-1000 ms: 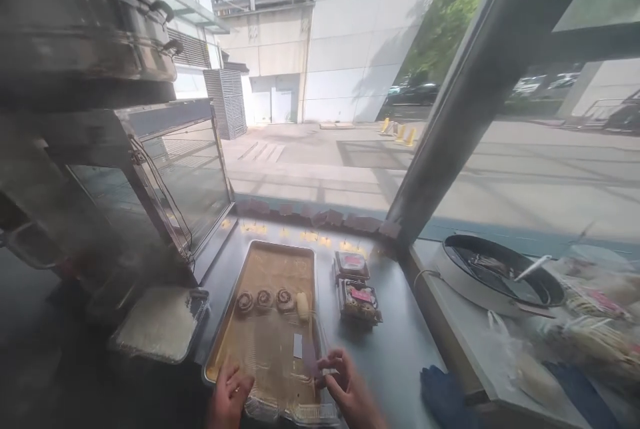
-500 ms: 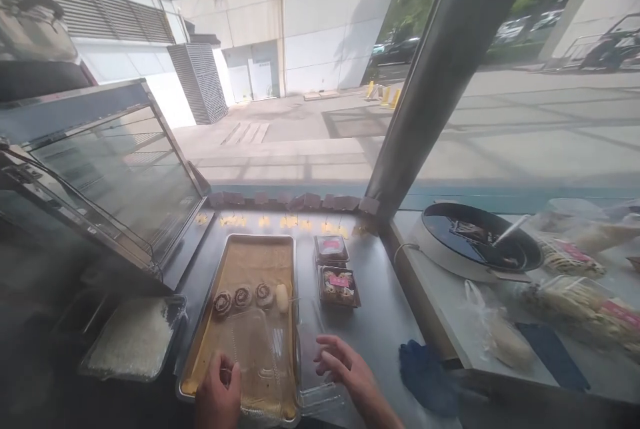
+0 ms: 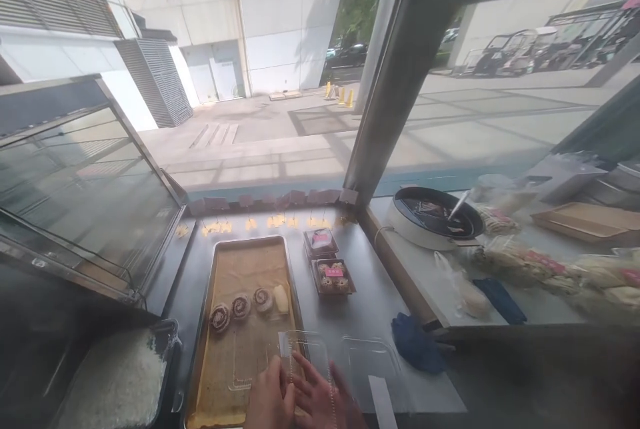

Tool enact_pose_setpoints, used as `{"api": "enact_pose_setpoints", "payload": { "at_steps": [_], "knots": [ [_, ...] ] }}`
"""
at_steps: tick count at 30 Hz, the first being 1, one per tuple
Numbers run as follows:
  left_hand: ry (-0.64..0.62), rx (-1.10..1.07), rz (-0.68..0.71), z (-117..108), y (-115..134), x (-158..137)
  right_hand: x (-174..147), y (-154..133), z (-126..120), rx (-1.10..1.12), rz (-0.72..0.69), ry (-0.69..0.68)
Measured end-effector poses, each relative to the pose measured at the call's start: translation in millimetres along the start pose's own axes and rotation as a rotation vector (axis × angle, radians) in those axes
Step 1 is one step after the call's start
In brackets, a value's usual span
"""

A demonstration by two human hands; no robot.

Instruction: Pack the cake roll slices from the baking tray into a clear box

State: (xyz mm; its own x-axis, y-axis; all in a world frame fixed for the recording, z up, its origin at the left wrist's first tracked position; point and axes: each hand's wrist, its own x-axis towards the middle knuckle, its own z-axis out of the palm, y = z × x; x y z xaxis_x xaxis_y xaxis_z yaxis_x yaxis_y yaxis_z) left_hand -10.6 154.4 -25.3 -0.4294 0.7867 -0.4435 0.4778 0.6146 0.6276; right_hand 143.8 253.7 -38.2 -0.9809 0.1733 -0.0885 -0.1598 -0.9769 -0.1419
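Both hands meet at the near edge of the counter. Left hand point(image 3: 270, 399) and right hand point(image 3: 320, 397) lie side by side, fingers flat and spread, pressing on a clear hinged plastic clamshell box point(image 3: 305, 359). Neither hand is closed round it; palms-down contact only, probably to steady the light plastic so it doesn't slide.

Box lies directly under and just ahead of the fingertips, its left half overlapping the near right corner of a long metal baking tray lined w/ brown paper point(image 3: 220, 249). Just right of the right hand: a second clear plastic lid/half point(image 3: 370, 366) flat on the grey steel counter point(image 3: 360, 282), w/ a white paper strip point(image 3: 383, 402) nearby.

Ahead of hands, mid-tray: three dark swirl rolls point(image 3: 241, 306) and one pale roll point(image 3: 281, 298) in a row. Further ahead-right: two filled clear boxes w/ pink labels point(image 3: 327, 262). Right of grip: dark blue cloth point(image 3: 417, 352). Far right: round black griddle pan point(image 3: 435, 216). Left of grip: foil container of white crumbs point(image 3: 117, 386); glass display case point(image 3: 85, 189) above it.
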Motion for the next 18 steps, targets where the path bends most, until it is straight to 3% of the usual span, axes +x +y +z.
{"api": "enact_pose_setpoints", "payload": {
  "at_steps": [2, 3, 5, 7, 10, 14, 16, 18],
  "knots": [
    [-0.027, -0.053, 0.081, -18, -19, 11, 1, 3, -5, 0.045, -0.039, 0.072],
    [0.018, -0.071, 0.11, -31, -33, 21, 1, 3, -8, 0.075, -0.066, 0.125],
    [0.204, 0.015, 0.105, -60, -66, 46, 1, 4, -14, 0.145, -0.131, 0.246],
    [0.348, 0.291, 0.026, -88, -103, 79, -2, 6, -18, 0.209, -0.196, 0.346],
    [0.231, 0.616, -0.066, -121, -150, 126, -6, 13, -18, 0.247, -0.186, 0.372],
    [0.029, 0.699, -0.009, -139, -180, 166, -4, 25, -3, 0.173, -0.097, 0.349],
    [0.013, 0.698, 0.006, -141, -184, 172, 2, 29, 4, 0.141, -0.106, 0.331],
    [0.109, 0.671, -0.007, -139, -181, 166, 8, 30, 7, 0.124, -0.142, 0.328]
  ]
}}
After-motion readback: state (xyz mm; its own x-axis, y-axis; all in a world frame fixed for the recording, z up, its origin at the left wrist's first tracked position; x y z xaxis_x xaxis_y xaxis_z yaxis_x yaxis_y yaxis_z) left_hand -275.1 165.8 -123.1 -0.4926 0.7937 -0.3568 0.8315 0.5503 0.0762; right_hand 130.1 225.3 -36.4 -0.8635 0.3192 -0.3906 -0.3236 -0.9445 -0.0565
